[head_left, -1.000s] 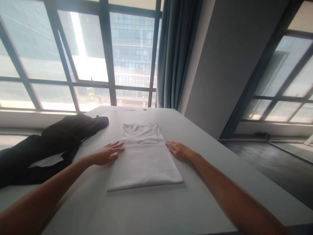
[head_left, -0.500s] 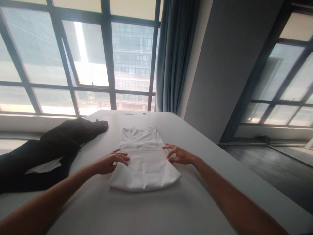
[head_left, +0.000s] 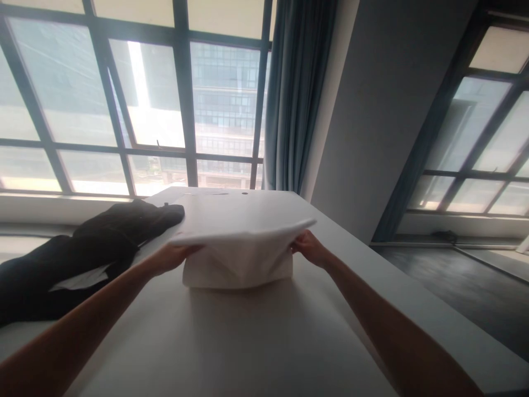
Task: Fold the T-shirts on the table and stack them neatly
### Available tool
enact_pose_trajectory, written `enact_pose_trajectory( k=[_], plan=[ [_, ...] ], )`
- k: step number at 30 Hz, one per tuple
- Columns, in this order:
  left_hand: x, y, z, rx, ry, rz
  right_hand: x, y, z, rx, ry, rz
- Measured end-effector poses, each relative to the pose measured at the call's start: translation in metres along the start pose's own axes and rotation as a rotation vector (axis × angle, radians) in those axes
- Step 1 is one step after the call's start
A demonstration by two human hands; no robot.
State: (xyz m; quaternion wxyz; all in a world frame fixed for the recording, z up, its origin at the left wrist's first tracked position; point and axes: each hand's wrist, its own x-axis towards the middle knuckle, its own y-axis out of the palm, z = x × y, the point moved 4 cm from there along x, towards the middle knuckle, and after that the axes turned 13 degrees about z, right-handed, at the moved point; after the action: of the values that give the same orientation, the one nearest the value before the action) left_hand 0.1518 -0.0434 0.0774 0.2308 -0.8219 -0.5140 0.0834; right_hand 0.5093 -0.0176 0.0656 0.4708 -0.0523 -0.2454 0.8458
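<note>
The white cloth (head_left: 239, 242) hangs between the hands, its long axis crosswise. The left hand (head_left: 168, 258) and right hand (head_left: 309, 248) are equally near, fingers closed on its side edges. Its lower fold rests on the desk (head_left: 248, 342), right of the black garment (head_left: 103, 237).

Two long bare forearms, bare left hand (head_left: 170, 257) and right hand (head_left: 309, 248).

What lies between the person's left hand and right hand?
In the head view, the white folded cloth fills the whole stretch between the left hand and the right hand. Each hand grips one side of it.
</note>
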Motion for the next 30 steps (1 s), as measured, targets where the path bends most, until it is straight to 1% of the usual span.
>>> enact_pose_trajectory(
  k=[1, 2, 3, 5, 7, 8, 9, 10, 13, 15, 17, 19, 20, 21, 22, 24, 26, 28, 30],
  plan=[
    [0.004, 0.001, 0.004, -0.072, 0.01, -0.079, 0.007, 0.001, -0.009, 0.014, 0.022, -0.11],
    [0.009, 0.005, 0.01, -0.133, 0.021, -0.101, 0.013, 0.004, -0.019, 0.019, 0.073, -0.177],
    [0.013, 0.009, 0.016, -0.17, 0.009, -0.08, 0.018, 0.009, -0.028, 0.005, 0.137, -0.2],
    [0.017, 0.013, 0.034, -0.148, -0.106, -0.058, 0.024, 0.017, -0.043, -0.089, 0.257, -0.203],
    [0.019, 0.011, 0.054, -0.035, -0.245, -0.048, 0.024, 0.023, -0.052, -0.221, 0.332, -0.17],
    [0.02, 0.009, 0.062, 0.03, -0.282, -0.047, 0.024, 0.025, -0.055, -0.275, 0.352, -0.149],
    [0.021, 0.007, 0.068, 0.09, -0.282, -0.047, 0.023, 0.027, -0.057, -0.31, 0.364, -0.121],
    [0.023, 0.006, 0.071, 0.139, -0.251, -0.043, 0.023, 0.029, -0.058, -0.328, 0.371, -0.096],
    [0.027, 0.007, 0.069, 0.256, -0.102, -0.038, 0.023, 0.031, -0.057, -0.324, 0.375, -0.077],
    [0.028, 0.009, 0.062, 0.331, -0.016, -0.076, 0.023, 0.031, -0.051, -0.32, 0.341, -0.093],
    [0.027, 0.011, 0.055, 0.391, 0.049, -0.139, 0.021, 0.03, -0.038, -0.365, 0.222, -0.132],
    [0.027, 0.012, 0.052, 0.429, 0.084, -0.189, 0.018, 0.029, -0.024, -0.46, 0.052, -0.178],
    [0.027, 0.013, 0.053, 0.444, 0.081, -0.192, 0.016, 0.03, -0.019, -0.515, -0.009, -0.195],
    [0.028, 0.015, 0.056, 0.459, 0.061, -0.178, 0.015, 0.031, -0.017, -0.566, -0.026, -0.2],
    [0.03, 0.016, 0.059, 0.474, 0.028, -0.152, 0.015, 0.032, -0.018, -0.611, 0.001, -0.195],
    [0.033, 0.019, 0.068, 0.509, -0.061, -0.092, 0.016, 0.034, -0.027, -0.676, 0.14, -0.157],
    [0.034, 0.019, 0.074, 0.551, -0.136, -0.064, 0.017, 0.035, -0.036, -0.699, 0.257, -0.109],
    [0.034, 0.017, 0.073, 0.59, -0.166, -0.065, 0.018, 0.035, -0.041, -0.679, 0.296, -0.097],
    [0.032, 0.015, 0.069, 0.605, -0.19, -0.072, 0.018, 0.034, -0.042, -0.605, 0.322, -0.099]
  ],
)
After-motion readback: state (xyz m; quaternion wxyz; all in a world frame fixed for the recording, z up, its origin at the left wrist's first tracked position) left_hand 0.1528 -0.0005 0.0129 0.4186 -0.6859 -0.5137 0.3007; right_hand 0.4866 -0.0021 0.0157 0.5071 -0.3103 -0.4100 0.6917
